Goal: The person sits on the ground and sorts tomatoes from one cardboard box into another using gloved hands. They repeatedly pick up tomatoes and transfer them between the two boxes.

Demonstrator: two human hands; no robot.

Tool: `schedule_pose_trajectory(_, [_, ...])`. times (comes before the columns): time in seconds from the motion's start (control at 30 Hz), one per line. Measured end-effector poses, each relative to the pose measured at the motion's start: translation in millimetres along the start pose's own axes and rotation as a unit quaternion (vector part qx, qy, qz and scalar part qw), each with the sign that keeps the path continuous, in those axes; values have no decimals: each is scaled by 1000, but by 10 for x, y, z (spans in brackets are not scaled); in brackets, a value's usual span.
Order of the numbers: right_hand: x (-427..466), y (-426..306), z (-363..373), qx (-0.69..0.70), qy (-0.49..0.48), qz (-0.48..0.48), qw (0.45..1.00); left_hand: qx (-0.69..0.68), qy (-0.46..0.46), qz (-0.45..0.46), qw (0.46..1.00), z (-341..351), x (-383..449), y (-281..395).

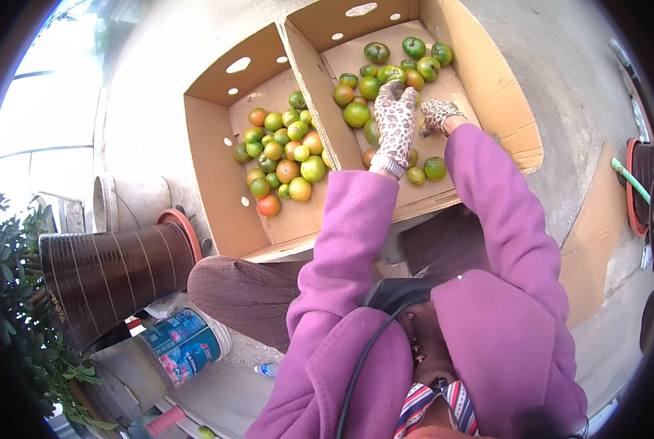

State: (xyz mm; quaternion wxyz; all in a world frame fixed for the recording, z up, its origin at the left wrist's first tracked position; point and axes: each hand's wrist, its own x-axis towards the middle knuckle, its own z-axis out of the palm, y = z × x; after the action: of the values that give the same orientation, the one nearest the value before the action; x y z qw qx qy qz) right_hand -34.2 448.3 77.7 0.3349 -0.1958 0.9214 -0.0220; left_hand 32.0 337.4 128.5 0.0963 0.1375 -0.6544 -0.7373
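Two cardboard boxes stand side by side before me. The left cardboard box (217,175) holds many tomatoes, green to orange, with one redder tomato (268,205) at the near end. In the right cardboard box (486,82) more green and orange tomatoes are spread over the bottom. My left hand (395,118), in a leopard-print glove, reaches into the right box, its fingertips at a large green tomato (391,73); whether it grips it I cannot tell. My right hand (439,115), in a matching glove, is just right of it, low in the same box, its fingers partly hidden.
At left are a brown glazed jar (118,269) with an orange rim, a white bucket (135,203), a blue-labelled plastic bucket (187,345) and leafy plants (20,274). A flat cardboard sheet (593,236) and another brown pot (642,186) are at right.
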Motion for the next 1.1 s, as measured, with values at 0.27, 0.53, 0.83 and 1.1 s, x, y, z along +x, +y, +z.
schedule_pose_trajectory(0.27, [-114, -236, -285, 32, 72, 33, 996, 80, 83, -107, 988, -240, 189, -347])
schedule_pose_trajectory(0.53, [-483, -302, -663, 161, 380, -63, 909, -295, -21, -202, 934, -50, 184, 55])
schedule_pose_trajectory(0.83, [-445, -285, -763, 494, 356, -217, 763, -450, -47, -2, 892, -509, 209, 568])
schedule_pose_trajectory(1.1, [-177, 31, -608, 353, 403, -99, 838, 51, 187, 43, 980, -1511, 361, 818])
